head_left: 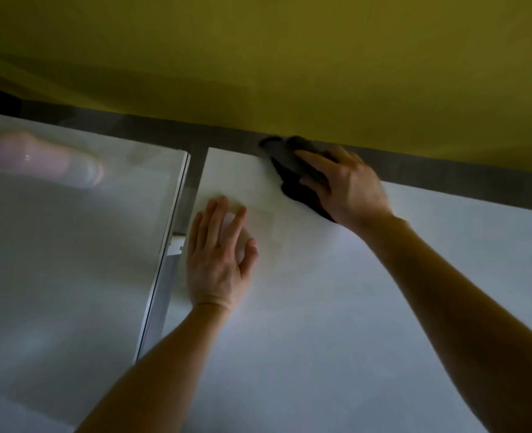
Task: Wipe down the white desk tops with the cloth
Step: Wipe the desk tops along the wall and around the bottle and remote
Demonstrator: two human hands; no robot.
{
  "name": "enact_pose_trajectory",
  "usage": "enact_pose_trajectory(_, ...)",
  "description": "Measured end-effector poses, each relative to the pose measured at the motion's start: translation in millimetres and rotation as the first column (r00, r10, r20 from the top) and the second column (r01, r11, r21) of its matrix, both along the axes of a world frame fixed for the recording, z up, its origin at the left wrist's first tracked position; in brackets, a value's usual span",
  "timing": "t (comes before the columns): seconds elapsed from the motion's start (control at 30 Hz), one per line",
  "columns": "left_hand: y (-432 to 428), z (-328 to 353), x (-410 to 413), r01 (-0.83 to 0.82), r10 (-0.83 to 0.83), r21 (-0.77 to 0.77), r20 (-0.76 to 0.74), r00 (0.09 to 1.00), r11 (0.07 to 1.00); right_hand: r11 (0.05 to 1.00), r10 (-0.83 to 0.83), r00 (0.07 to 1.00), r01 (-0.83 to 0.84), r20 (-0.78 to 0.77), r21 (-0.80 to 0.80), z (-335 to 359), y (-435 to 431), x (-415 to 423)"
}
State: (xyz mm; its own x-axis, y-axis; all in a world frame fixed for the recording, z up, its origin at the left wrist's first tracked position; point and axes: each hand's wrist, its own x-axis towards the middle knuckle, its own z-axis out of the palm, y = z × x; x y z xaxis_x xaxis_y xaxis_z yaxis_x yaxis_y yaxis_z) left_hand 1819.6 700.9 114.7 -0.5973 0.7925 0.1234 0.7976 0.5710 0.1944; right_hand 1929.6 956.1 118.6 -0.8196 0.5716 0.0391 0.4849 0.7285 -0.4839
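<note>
Cloth (290,170): dark and bunched. I see it lying under my right hand, on the far edge of the right desk top near its far-left corner. One fold hangs past the edge toward the wall.
Right hand (349,185): palm down on the cloth, fingers stretched across it and pressing it to the surface. The arm reaches in from the lower right.
Left hand (218,260): flat on the same desk top, fingers spread and holding nothing, nearer me and to the left of the right hand. A pale rounded patch shows between its fingers, and I cannot tell what it is.
Right desk top (352,307): white and matte. A wide bare stretch runs from both hands toward me and off to the right.
Near edge: the left hand's outer side sits just beside the left edge of this desk top.
Gap (193,182): a narrow slot left of the left hand, parting the two desk tops.
Left desk top (71,260): white and glossy, lying beyond the gap.
Pink object (46,160): a pale pink cylinder lying on its side, well left of both hands. It is too blurred to read its surface.
Grey strip (446,170): runs along the far edge just past the right hand's fingertips.
Yellow wall (258,57): rises behind the strip, close beyond the cloth.
</note>
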Motion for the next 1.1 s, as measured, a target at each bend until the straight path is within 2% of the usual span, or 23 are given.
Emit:
enact_pose_trajectory(0.07, 0, 0, -1, 0.013, -0.013, 0.006, 0.000, 1.000, 1.000, 0.997, -0.033, 0.999, 0.032, 0.019, 0.066, 6, 25, 70)
enact_pose_trajectory(0.13, 0, -3, -2, 0.008, -0.008, 0.016, -0.002, 1.000, 1.000, 0.987, -0.094, 0.994, 0.085, 0.057, 0.134, 9, 32, 94)
enact_pose_trajectory(0.2, 1, -2, -1, 0.001, -0.001, -0.003, 0.000, 1.000, 1.000, 0.965, -0.204, 0.975, 0.185, 0.089, 0.184, 2, 14, 67)
enact_pose_trajectory(0.27, 0, -3, -3, 0.012, -0.012, 0.003, -0.006, 1.000, 1.000, 0.964, -0.226, 0.971, 0.212, 0.074, 0.160, 0, -13, 5)
enact_pose_trajectory(0.33, -1, -4, -4, 0.010, -0.011, -0.021, -0.019, 1.000, 1.000, 0.983, -0.135, 0.989, 0.126, 0.065, 0.133, 2, -40, -69)
enact_pose_trajectory(0.4, -1, -3, -3, -0.024, 0.023, -0.080, -0.017, 1.000, 0.996, 0.996, 0.002, 0.991, -0.014, 0.137, 0.090, 15, -61, -130)
enact_pose_trajectory(0.5, -1, -3, 0, -0.035, 0.034, -0.110, -0.016, 0.999, 0.993, 0.990, 0.137, 0.976, -0.141, 0.169, 0.015, 20, -63, -150)
enact_pose_trajectory(0.57, -1, -3, -1, -0.027, 0.026, -0.085, -0.016, 1.000, 0.996, 0.989, 0.144, 0.983, -0.147, 0.117, 0.019, 14, -43, -111)
enact_pose_trajectory(0.7, -1, 2, -2, -0.008, 0.009, -0.054, 0.019, 1.000, 0.998, 0.991, -0.086, 0.996, 0.086, -0.005, 0.103, 0, 14, 38)
enact_pose_trajectory(0.8, -2, 2, -1, -0.002, 0.003, -0.039, 0.034, 0.999, 0.999, 0.970, -0.195, 0.978, 0.181, 0.071, 0.161, 6, 45, 135)
enact_pose_trajectory(0.87, -2, 2, -1, 0.004, -0.003, -0.021, 0.036, 0.999, 1.000, 0.924, -0.348, 0.931, 0.320, 0.112, 0.209, 7, 42, 145)
enact_pose_trajectory(0.93, -1, 2, -4, 0.009, -0.009, -0.003, 0.026, 1.000, 1.000, 0.868, -0.468, 0.874, 0.428, 0.128, 0.250, 5, 22, 110)
enact_pose_trajectory(0.97, -1, 1, -4, 0.011, -0.011, -0.001, 0.021, 1.000, 1.000, 0.876, -0.456, 0.879, 0.417, 0.137, 0.241, 6, 9, 80)
enact_pose_trajectory(1.1, -1, 1, -5, 0.039, -0.039, -0.006, -0.005, 0.999, 0.999, 0.965, -0.234, 0.968, 0.219, 0.095, 0.144, 10, -47, -55)
